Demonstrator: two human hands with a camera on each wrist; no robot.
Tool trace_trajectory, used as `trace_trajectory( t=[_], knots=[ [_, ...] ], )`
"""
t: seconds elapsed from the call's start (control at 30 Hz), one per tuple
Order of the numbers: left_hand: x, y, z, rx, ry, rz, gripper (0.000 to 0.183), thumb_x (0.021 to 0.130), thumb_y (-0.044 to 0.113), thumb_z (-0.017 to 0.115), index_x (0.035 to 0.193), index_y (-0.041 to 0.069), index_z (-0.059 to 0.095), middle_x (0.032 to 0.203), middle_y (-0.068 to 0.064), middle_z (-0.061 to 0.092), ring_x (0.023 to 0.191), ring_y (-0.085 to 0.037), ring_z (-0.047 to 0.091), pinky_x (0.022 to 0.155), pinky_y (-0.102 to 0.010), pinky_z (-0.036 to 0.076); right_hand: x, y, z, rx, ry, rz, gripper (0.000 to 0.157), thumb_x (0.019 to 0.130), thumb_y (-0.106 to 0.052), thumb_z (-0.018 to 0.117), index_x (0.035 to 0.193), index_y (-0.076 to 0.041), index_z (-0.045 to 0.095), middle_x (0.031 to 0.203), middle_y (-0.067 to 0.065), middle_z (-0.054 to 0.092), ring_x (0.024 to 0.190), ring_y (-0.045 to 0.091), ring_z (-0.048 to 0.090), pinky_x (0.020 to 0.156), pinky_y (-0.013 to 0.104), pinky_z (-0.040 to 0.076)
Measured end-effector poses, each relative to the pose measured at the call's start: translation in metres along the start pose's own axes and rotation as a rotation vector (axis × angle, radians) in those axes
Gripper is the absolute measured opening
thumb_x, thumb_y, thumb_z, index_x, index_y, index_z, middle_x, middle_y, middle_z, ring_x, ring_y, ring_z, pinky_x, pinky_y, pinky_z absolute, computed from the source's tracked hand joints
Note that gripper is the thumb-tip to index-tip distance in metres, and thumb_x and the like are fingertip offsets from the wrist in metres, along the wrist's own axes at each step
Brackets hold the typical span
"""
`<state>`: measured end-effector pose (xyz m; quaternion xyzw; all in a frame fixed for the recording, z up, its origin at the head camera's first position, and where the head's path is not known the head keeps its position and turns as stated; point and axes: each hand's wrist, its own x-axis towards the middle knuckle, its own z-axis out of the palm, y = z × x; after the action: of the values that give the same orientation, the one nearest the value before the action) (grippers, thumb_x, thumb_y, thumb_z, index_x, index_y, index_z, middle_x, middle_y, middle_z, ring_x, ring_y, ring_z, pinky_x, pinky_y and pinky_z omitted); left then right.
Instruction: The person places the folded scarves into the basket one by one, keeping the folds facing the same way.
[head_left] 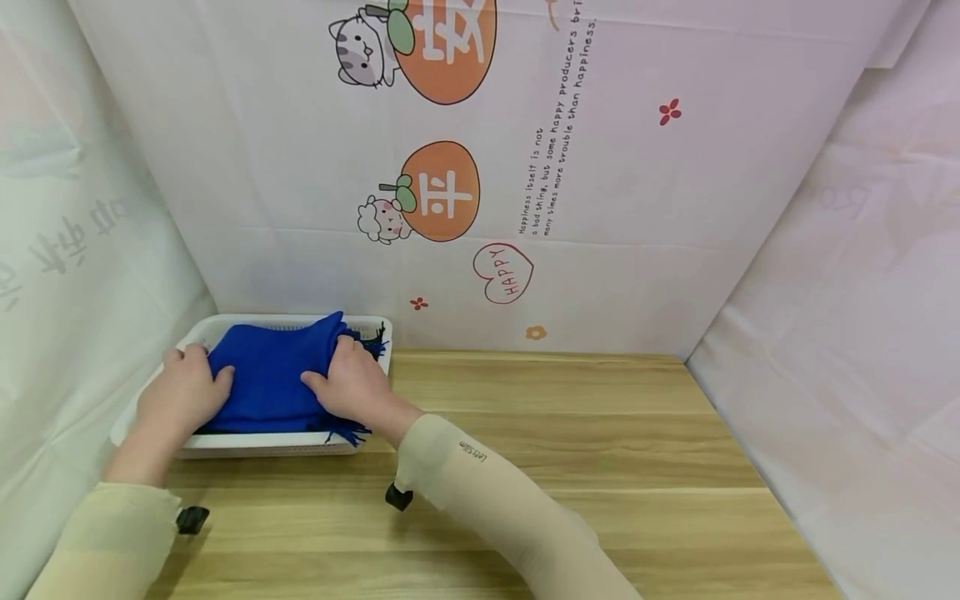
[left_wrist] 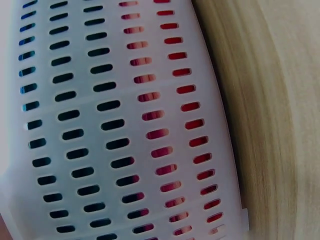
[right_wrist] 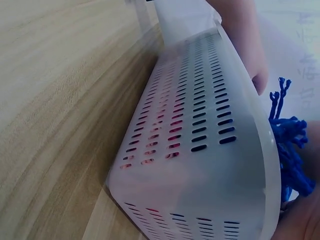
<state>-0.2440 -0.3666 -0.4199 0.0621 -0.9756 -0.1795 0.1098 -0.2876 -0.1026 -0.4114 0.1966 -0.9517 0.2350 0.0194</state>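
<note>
A folded blue scarf (head_left: 270, 379) with a knotted fringe lies in a white slotted basket (head_left: 255, 443) at the left of the table. At the scarf's left edge, my left hand (head_left: 183, 390) holds the cloth, thumb on top. My right hand (head_left: 357, 379) grips its right side beside the fringe. In the right wrist view, the blue fringe (right_wrist: 292, 155) hangs at the basket's rim next to my right hand (right_wrist: 302, 215). Only the basket's wall (left_wrist: 89, 117) fills the left wrist view; red and dark cloth shows through its slots.
The wooden table (head_left: 570, 467) extends to the right of the basket. A printed white sheet (head_left: 600, 275) forms the back wall close behind it, and another white sheet (head_left: 45, 333) rises along the left side. Dark fringe (head_left: 377, 340) shows at the basket's back right corner.
</note>
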Motion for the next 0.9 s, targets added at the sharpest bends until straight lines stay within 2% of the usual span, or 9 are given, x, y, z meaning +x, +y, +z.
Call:
trace_trajectory(
  t=[0.13, 0.3, 0.43, 0.53, 0.7, 0.9],
  knots=[
    [-0.002, 0.003, 0.001, 0.025, 0.042, 0.024, 0.067, 0.112, 0.027, 0.056, 0.143, -0.029, 0.040, 0.132, -0.057, 0.038, 0.105, -0.071, 0.057, 0.065, -0.073, 0.050, 0.001, 0.001, -0.003, -0.061, 0.019, -0.034, 0.084, 0.111, -0.061, 0.060, 0.168, -0.003, 0.041, 0.158, 0.010, 0.058, 0.140, 0.019, 0.061, 0.113, 0.031, 0.053],
    [-0.005, 0.005, 0.004, 0.059, 0.082, 0.074, 0.061, 0.110, 0.024, 0.061, 0.140, -0.027, 0.045, 0.135, -0.052, 0.040, 0.121, -0.070, 0.046, 0.080, -0.079, 0.048, 0.000, 0.001, -0.005, -0.167, 0.069, -0.070, 0.083, 0.110, -0.065, 0.059, 0.165, -0.004, 0.044, 0.152, 0.009, 0.057, 0.135, 0.019, 0.057, 0.114, 0.029, 0.049],
    [-0.005, 0.006, 0.006, 0.076, 0.115, 0.142, 0.061, 0.109, 0.021, 0.066, 0.143, -0.026, 0.046, 0.144, -0.051, 0.038, 0.130, -0.069, 0.041, 0.095, -0.082, 0.044, -0.001, -0.001, -0.007, -0.197, 0.112, -0.083, 0.084, 0.109, -0.066, 0.059, 0.166, -0.007, 0.044, 0.151, 0.009, 0.054, 0.133, 0.020, 0.055, 0.115, 0.030, 0.048],
    [-0.002, 0.009, 0.009, 0.065, 0.128, 0.196, 0.065, 0.109, 0.022, 0.068, 0.149, -0.024, 0.045, 0.154, -0.050, 0.034, 0.136, -0.071, 0.039, 0.104, -0.083, 0.041, 0.000, -0.003, -0.009, -0.215, 0.121, -0.096, 0.085, 0.109, -0.067, 0.058, 0.169, -0.009, 0.042, 0.160, 0.010, 0.050, 0.143, 0.021, 0.052, 0.120, 0.032, 0.045],
    [0.000, 0.012, 0.012, 0.067, 0.137, 0.283, 0.067, 0.110, 0.025, 0.071, 0.152, -0.021, 0.047, 0.158, -0.049, 0.035, 0.138, -0.070, 0.041, 0.111, -0.081, 0.038, 0.002, -0.005, -0.010, -0.265, 0.107, -0.155, 0.088, 0.108, -0.073, 0.054, 0.173, -0.016, 0.040, 0.178, 0.011, 0.033, 0.163, 0.025, 0.035, 0.130, 0.036, 0.034],
    [0.002, 0.014, 0.013, 0.093, 0.130, 0.370, 0.064, 0.111, 0.030, 0.071, 0.149, -0.018, 0.054, 0.157, -0.046, 0.042, 0.141, -0.066, 0.043, 0.114, -0.078, 0.037, 0.006, -0.005, -0.007, -0.327, 0.059, -0.260, 0.090, 0.107, -0.076, 0.049, 0.176, -0.020, 0.035, 0.184, 0.008, 0.022, 0.170, 0.028, 0.020, 0.135, 0.043, 0.026]
  ],
)
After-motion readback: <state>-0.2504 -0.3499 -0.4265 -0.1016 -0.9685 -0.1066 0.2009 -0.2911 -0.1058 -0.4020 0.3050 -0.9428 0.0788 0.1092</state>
